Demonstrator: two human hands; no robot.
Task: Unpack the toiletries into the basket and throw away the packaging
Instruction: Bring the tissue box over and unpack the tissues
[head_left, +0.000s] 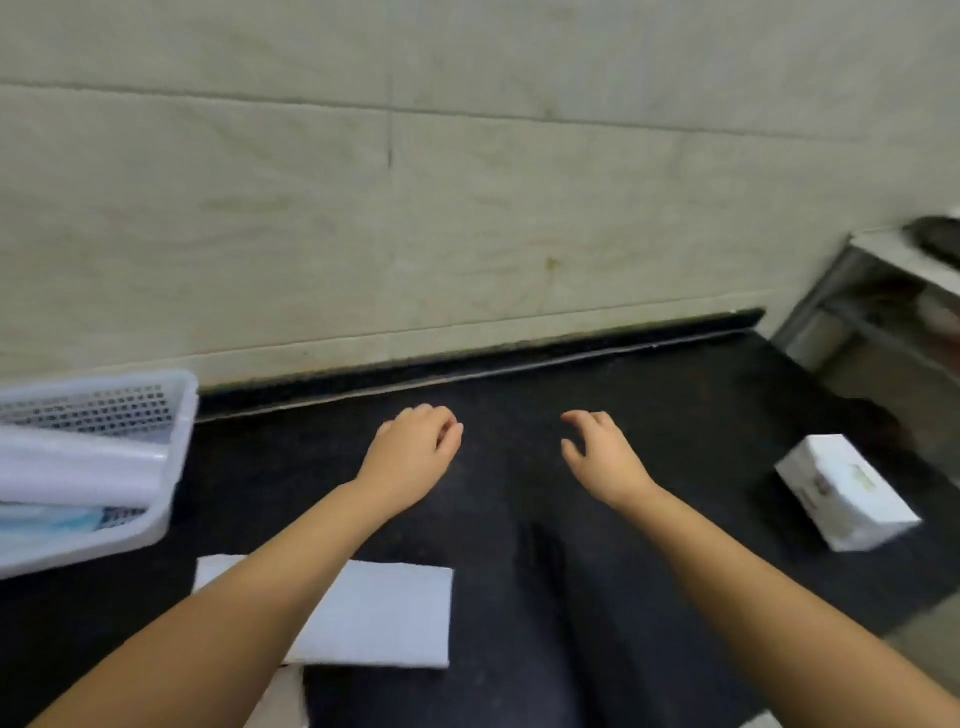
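Both my hands hover over the black counter (545, 519), palms down and holding nothing. My left hand (415, 447) has its fingers loosely curled; my right hand (597, 452) has its fingers apart. A white perforated plastic basket (176, 415) stands at the far left with white and blue toiletry packs inside. A flat white box (384, 618) lies on the counter under my left forearm. A small white carton (847, 493) lies at the right, well beyond my right hand.
A pale tiled wall (467, 208) rises behind the counter. To the right, past the counter's end, stands a metal shelf unit (883, 322) with a dark object on top. Another white piece (280, 701) pokes in at the bottom edge.
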